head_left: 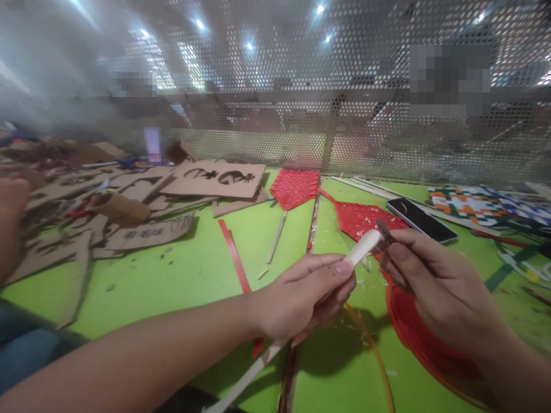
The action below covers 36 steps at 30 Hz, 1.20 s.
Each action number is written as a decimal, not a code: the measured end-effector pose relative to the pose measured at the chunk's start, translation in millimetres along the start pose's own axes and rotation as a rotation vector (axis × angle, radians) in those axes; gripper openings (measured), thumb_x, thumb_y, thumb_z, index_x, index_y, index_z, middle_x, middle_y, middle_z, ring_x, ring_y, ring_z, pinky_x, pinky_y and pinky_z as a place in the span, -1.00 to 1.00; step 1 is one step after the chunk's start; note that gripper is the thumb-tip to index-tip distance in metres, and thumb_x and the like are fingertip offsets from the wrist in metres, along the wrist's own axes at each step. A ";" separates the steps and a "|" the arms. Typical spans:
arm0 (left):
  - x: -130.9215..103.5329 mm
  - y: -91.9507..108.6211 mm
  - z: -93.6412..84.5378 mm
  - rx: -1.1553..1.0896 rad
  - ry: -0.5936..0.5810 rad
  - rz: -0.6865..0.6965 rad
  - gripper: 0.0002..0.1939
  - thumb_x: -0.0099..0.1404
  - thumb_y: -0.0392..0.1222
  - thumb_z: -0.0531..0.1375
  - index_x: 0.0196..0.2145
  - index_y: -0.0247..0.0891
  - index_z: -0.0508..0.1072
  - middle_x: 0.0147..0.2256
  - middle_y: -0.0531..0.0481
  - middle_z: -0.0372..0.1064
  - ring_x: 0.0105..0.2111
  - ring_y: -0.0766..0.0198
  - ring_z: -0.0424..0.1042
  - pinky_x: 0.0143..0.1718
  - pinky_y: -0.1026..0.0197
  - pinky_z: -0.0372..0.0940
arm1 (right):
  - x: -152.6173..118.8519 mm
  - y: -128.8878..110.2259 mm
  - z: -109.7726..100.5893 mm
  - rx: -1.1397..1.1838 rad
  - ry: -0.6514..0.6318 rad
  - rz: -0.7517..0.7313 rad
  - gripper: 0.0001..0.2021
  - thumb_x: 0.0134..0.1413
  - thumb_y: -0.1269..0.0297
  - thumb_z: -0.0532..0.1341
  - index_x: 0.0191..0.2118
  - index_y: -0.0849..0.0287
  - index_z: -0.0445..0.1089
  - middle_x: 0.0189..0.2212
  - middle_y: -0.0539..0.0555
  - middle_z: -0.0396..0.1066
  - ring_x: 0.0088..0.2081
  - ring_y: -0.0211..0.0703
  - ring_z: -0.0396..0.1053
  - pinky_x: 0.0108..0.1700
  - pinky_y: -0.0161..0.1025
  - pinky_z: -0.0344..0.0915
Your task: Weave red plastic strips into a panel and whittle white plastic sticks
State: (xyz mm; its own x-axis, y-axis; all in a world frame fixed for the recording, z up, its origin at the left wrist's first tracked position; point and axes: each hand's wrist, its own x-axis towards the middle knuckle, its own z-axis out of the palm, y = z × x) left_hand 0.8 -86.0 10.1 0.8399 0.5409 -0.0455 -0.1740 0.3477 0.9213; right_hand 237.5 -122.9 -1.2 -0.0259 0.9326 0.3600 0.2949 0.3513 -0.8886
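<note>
left hand [307, 295]: smooth pale stick [364, 248] | right hand [434, 281]: thin metal blade [384, 231]

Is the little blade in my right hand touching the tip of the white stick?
Cannot tell. In the head view the blade overlaps the white stick's tip, but blur hides any contact or gap.

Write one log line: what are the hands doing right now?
left hand: grips pale stick | right hand: small blade at stick tip | green table
</note>
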 end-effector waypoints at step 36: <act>-4.7 -2.6 9.9 0.071 0.067 0.065 -0.47 0.60 0.14 0.08 -0.48 -0.20 0.20 -0.64 0.23 0.06 -0.69 0.48 -0.01 -0.65 0.36 -0.03 | 3.3 -5.9 -15.2 -0.139 -0.126 0.031 -0.76 0.47 -0.03 0.21 -0.01 -0.08 0.54 -0.26 0.03 0.56 -0.37 -0.16 0.48 -0.36 -0.27 0.42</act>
State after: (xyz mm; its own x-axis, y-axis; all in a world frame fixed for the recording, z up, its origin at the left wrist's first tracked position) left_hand 2.5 -97.0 11.8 0.7911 0.6117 -0.0082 -0.1882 0.2561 0.9482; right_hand 250.2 -123.2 9.6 -0.1311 0.9489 0.2870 0.4261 0.3154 -0.8479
